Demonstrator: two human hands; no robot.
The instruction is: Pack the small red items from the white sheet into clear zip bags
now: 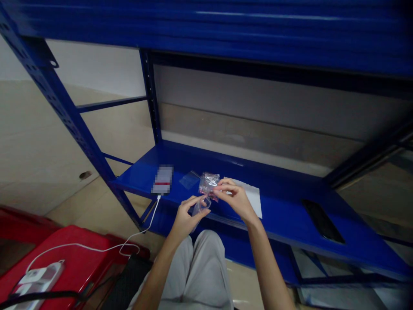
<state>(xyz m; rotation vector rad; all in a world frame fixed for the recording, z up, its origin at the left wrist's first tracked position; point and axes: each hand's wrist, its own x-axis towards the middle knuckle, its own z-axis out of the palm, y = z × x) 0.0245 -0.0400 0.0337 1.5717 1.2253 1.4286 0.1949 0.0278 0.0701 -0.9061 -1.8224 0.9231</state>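
In my left hand (190,214) is a small clear plastic bag (200,206), pinched between thumb and fingers just in front of the shelf edge. My right hand (232,196) has its fingertips pressed together at the near side of a shiny clear packet (209,181) with small reddish bits in it. Whether those fingers grip the packet or some small piece from it is hidden. Another flat clear bag (189,179) lies on the shelf left of the packet. A white sheet of paper (253,196) lies partly under my right hand.
The blue metal shelf (280,185) has an upper board (206,26) overhead and uprights at its sides. A phone (163,181) with a white cable lies left; a dark phone-like slab (322,220) lies right. A red stool (74,245) carries a power strip (41,280).
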